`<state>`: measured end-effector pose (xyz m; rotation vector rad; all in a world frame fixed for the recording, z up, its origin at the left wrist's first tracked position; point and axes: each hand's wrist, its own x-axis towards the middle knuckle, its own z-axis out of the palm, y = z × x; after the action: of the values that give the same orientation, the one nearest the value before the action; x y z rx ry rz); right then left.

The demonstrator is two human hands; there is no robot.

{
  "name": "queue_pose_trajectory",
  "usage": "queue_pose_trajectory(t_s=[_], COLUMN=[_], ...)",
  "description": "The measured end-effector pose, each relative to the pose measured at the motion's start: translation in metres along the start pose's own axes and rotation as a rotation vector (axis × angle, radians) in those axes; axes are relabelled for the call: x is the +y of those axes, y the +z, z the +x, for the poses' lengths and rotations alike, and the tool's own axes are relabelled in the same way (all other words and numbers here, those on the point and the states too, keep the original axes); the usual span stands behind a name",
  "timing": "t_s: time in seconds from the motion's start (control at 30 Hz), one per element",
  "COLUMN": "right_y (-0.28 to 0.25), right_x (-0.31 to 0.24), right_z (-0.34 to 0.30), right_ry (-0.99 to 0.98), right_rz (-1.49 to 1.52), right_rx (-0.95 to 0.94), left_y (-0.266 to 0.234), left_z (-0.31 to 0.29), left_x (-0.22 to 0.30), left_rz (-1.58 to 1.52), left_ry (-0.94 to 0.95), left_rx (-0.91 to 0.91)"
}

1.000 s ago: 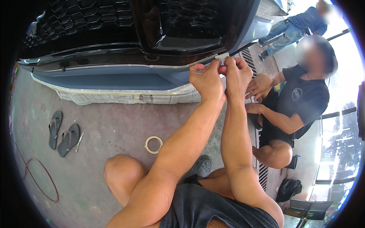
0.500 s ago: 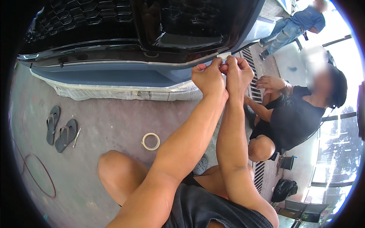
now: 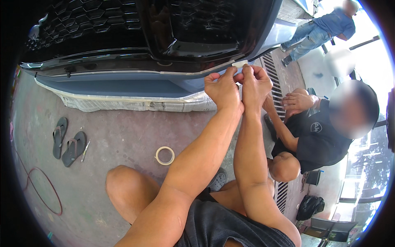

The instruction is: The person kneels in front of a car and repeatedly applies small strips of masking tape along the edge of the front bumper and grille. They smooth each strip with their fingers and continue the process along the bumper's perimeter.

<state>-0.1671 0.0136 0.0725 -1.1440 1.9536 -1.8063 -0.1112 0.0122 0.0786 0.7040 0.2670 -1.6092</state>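
Both hands are narrow, fingers pinched; the left hand and the right hand are side by side, wrists close together, their fingertips gripping the near edge of a pale strip; the strip is at the right end of the bumper, by its upper edge; paper skirts the bumper below; a tape roll (pale, lying flat) is on the floor; slippers lie farther left; a co-worker crouches at right.

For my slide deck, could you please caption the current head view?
Left hand and right hand pinch a pale tape strip beside the car bumper; masking-tape roll on floor.
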Motion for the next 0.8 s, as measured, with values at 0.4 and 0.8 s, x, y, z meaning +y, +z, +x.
queue_pose_trajectory(t_s=[0.4,0.8], right_y=[0.003,0.005], right_x=[-0.003,-0.014], right_z=[0.003,0.001], right_ry=[0.013,0.049], right_rz=[-0.022,-0.057], right_rx=[0.006,0.01], left_y=[0.003,0.004], left_z=[0.001,0.009], left_x=[0.001,-0.005], left_rz=[0.0,-0.008], left_ry=[-0.001,0.011], left_rx=[0.016,0.018])
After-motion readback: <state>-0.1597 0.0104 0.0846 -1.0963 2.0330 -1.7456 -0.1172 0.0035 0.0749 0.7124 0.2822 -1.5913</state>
